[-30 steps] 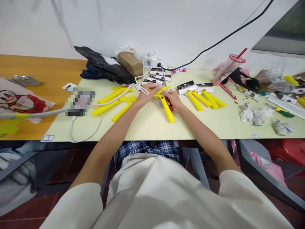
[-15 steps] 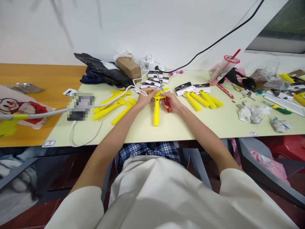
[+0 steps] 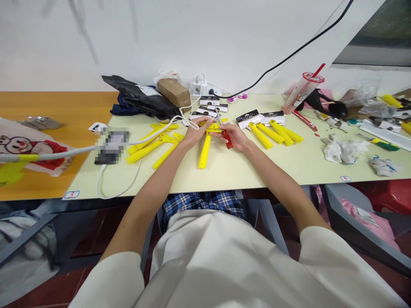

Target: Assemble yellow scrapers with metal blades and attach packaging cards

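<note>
Near the middle of the cream table, my left hand [image 3: 196,131] is closed on the head of a yellow-handled tool [image 3: 204,153], whose handle points toward me and slightly left. My right hand [image 3: 236,136] is closed around a red-handled screwdriver [image 3: 228,140]; its metal shaft points up and away, and its fingertips are beside the yellow head. Several yellow handles [image 3: 149,149] lie left of my left hand. More yellow handles with black-and-white cards [image 3: 248,118] lie to the right. Fingers partly hide the yellow head.
A blurred phone [image 3: 112,146] with a white cable lies at the left. Behind are a black bag [image 3: 141,97], a cardboard box [image 3: 175,92] and a power strip [image 3: 205,89]. At the right stand a tilted cup [image 3: 302,92] and crumpled tissues [image 3: 343,149].
The held yellow handle has swung from pointing straight at me to slightly left. My right hand and the red handle have tilted a little. The camera view has shifted slightly.
</note>
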The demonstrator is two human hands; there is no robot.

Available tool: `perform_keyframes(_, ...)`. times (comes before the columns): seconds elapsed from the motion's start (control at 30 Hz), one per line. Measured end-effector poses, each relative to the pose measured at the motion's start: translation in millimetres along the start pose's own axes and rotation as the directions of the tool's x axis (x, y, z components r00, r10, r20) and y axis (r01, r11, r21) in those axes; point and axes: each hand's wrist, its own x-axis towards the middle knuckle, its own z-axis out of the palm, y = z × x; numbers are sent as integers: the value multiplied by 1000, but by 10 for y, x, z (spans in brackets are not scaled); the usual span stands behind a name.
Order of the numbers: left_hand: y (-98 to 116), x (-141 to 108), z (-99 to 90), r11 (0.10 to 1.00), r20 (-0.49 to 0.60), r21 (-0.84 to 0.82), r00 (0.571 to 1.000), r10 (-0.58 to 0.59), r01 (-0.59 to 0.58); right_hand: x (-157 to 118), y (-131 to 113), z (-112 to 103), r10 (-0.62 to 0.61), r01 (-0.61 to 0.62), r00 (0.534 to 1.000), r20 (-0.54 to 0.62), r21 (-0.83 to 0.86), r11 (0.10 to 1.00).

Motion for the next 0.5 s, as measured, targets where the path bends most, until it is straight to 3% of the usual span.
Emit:
perform_keyframes(0.1,-64,30,-9,999,-26,-31,1000,12,-12,13,9,-6,-35,34,999,-16,-36,999)
perform_keyframes(0.3,-234,89,23,990,-113,-89,986,-120,110,58,38,-47,-52,48,995,-89,-43,998)
perform_keyframes(0.5,-190,96,16,977,-178,-173,972,-152,121,90,58,-73,-75,76,988,-137,0,997)
